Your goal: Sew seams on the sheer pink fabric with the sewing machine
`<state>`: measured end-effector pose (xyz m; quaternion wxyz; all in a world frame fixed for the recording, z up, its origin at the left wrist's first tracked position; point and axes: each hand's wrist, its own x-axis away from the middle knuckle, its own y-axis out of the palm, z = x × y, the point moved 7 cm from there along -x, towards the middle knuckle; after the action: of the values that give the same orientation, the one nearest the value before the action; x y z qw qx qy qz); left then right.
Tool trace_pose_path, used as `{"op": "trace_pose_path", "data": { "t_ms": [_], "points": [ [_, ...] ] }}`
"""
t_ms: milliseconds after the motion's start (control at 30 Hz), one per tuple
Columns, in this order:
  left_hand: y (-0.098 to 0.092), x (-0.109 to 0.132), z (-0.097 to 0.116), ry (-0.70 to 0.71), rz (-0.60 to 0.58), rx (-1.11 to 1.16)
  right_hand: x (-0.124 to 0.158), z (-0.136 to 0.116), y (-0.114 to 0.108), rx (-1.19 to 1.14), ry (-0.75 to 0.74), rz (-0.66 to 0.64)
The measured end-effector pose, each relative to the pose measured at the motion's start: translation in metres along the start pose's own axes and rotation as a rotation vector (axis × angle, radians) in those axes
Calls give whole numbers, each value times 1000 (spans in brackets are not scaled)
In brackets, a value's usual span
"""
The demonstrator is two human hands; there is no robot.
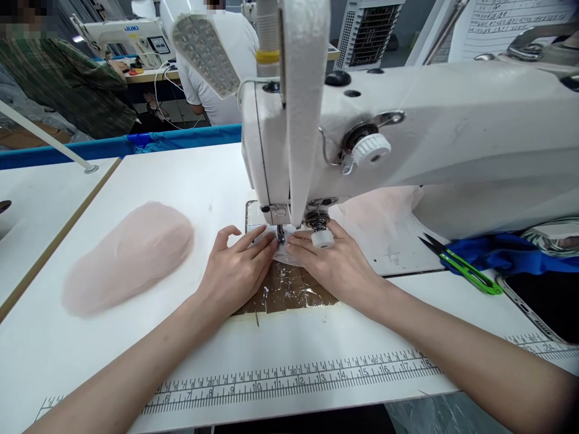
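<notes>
A white sewing machine (384,132) stands over the table, its presser foot (281,234) down between my two hands. Under the foot lies a small piece of thin, pale, see-through fabric (287,256). My left hand (237,262) rests on the left of it, fingers stretched flat with their tips beside the foot. From the right, my right hand (337,262) lays its fingers flat on the same fabric, partly behind the white knob (322,239). The thumbs are mostly hidden. Below the fabric is a brown, shiny taped patch (289,289).
Sheer pink fabric (131,259) lies on the left, more pink fabric (382,208) behind the needle area. Green thread snips (470,271), blue cloth (502,250) and a phone (547,301) sit at right. A printed ruler (280,383) runs along the front edge. Two people are beyond the table.
</notes>
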<state>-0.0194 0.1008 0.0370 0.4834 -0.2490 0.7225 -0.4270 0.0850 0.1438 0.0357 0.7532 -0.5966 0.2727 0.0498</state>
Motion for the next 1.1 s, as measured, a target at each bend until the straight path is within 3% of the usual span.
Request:
{"op": "trace_pose_path", "data": {
  "t_ms": [433,633,800,867,1000,1100],
  "points": [
    [-1,2,0,-21,9,9,2,6,1,-61,31,10],
    [-9,6,3,38,-2,19,3,19,-5,-114,145,-87],
    [-25,10,-25,-142,55,-224,3,21,-21,-165,126,37],
    [-31,10,-20,-124,110,-182,3,20,-20,-99,99,32],
    [-15,8,1,17,-71,59,6,16,-13,-11,43,-53],
    [-15,9,-15,-112,-61,-105,7,13,-18,-73,42,-9]
  ]
}}
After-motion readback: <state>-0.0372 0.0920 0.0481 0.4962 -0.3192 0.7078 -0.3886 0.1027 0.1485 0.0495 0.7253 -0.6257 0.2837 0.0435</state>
